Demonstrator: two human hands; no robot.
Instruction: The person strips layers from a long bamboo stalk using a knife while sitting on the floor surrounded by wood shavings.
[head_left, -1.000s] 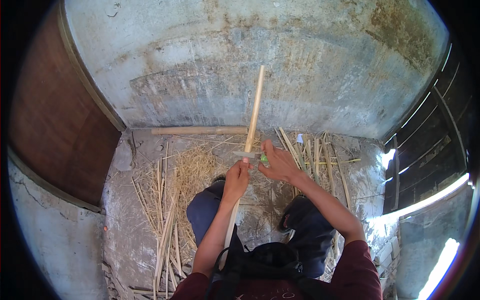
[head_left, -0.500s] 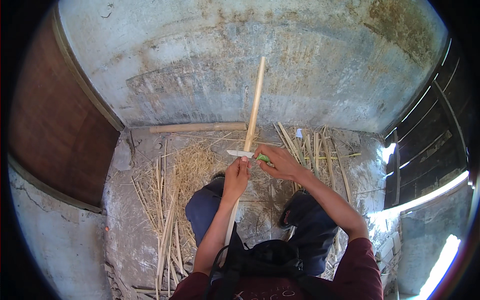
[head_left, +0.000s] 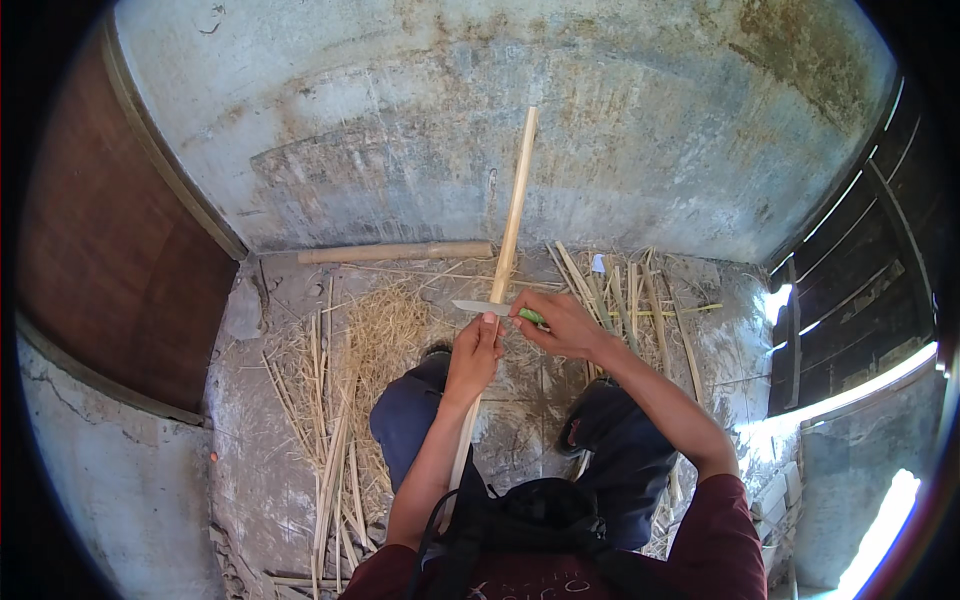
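My left hand (head_left: 472,360) is pinching a long pale strip (head_left: 514,220), thumb on top; my right hand (head_left: 565,325) is closing round a green-handled knife (head_left: 531,316), fingers curled in. The strip is running upward past my hands in front of the stained wall (head_left: 390,150), its lower part passing beside my left forearm toward my lap. The blade is lying crosswise over it, just above my left thumb; I can't tell whether the edge is biting.

Change: a second ago my right fingers were spreading looser about the handle; now they're gripping tighter, and the strip's far end is showing slightly higher. I'm judging that as firmer control of the blade on the strip. Over the last half second, hands are barely moving.

Shavings (head_left: 385,335) and loose strips (head_left: 325,430) are lying on the floor to the left, a round pole (head_left: 395,253) along the wall's foot.
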